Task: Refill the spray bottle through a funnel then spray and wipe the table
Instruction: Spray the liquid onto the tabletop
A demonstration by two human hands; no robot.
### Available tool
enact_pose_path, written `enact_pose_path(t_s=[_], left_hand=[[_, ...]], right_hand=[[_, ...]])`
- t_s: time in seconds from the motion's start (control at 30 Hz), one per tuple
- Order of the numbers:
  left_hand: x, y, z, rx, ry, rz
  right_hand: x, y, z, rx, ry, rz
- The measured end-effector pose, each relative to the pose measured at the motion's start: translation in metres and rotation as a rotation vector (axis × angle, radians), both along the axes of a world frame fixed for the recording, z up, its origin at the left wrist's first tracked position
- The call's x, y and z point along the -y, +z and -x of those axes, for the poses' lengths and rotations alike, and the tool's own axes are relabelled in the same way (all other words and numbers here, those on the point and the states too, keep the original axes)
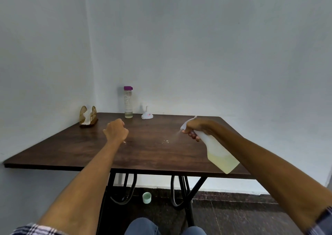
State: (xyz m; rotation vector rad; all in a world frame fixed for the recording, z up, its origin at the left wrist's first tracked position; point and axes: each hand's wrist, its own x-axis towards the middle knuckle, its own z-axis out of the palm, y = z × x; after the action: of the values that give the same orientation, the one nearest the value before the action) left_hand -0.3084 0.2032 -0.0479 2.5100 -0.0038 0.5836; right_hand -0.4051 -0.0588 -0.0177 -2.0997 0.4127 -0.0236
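My right hand (195,128) grips the white spray bottle (218,153) by its neck, fingers round the trigger, nozzle pointing left over the dark wooden table (143,155). The bottle is tilted and holds pale yellow liquid in its lower part. A faint mist shows at the nozzle, and small wet spots (165,141) lie on the tabletop. My left hand (115,130) hovers over the table's left middle with fingers curled, holding nothing. A white funnel (147,114) stands upside down at the back edge. Beside it stands a clear bottle with a purple cap (128,102), nearly drained.
A golden napkin holder (88,116) with white tissue sits at the back left corner, against the walls. A pale green cap (147,197) lies on the dark floor under the table, between the black metal legs. My knees show at the bottom edge.
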Motion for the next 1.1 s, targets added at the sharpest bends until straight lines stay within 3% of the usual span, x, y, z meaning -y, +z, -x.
enact_pose_path(t_s=[0.17,0.3,0.43,0.57,0.73,0.9,1.1], left_hand=[[-0.006,0.000,0.000,-0.018,0.012,-0.005],[-0.011,0.001,0.001,-0.018,0.020,-0.006],[-0.028,0.005,0.001,-0.016,0.043,-0.007],[-0.053,0.004,0.001,-0.014,0.090,-0.002],[-0.077,-0.001,-0.002,-0.023,0.134,0.009],[-0.078,-0.003,-0.002,-0.035,0.137,0.013],[-0.067,-0.005,-0.001,-0.041,0.107,-0.007]], right_hand=[[-0.008,0.020,0.010,0.061,0.081,-0.075],[-0.034,0.046,0.005,-0.119,0.335,0.097],[-0.079,0.046,-0.011,-0.125,0.451,0.149],[-0.112,0.033,-0.031,-0.004,0.357,0.039],[-0.131,0.033,-0.040,-0.006,0.405,0.033],[-0.128,0.044,-0.035,-0.154,0.500,0.212],[-0.100,0.028,-0.036,-0.065,0.390,0.088]])
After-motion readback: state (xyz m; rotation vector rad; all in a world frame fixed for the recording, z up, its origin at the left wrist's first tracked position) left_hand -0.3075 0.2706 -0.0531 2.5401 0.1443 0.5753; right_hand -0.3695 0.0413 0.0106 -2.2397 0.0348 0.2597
